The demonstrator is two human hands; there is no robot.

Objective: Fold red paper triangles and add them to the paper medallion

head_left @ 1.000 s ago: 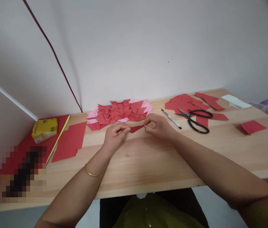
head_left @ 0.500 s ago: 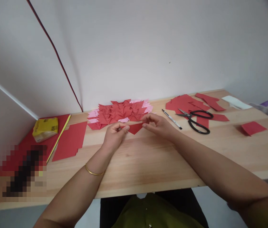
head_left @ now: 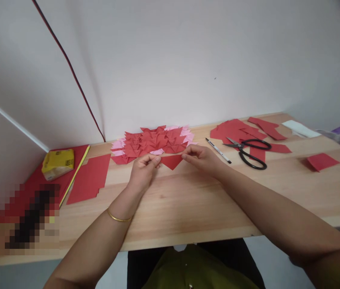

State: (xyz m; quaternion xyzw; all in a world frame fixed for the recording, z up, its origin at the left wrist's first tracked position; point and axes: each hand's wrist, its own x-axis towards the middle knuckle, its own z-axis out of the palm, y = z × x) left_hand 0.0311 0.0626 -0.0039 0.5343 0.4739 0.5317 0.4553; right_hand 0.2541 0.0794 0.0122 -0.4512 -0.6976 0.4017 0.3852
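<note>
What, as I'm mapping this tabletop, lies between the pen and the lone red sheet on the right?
In the head view, the scissors and some red paper scraps lie between the pen and the lone red sheet.

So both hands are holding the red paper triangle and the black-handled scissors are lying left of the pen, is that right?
Not quite: in the head view, the black-handled scissors lie right of the pen, not left. The left hand and right hand do hold the red paper triangle.

Red paper triangle [head_left: 172, 161] I see through my remote feed, long edge across the top, point downward, pinched at both upper corners, near mid-view
</note>
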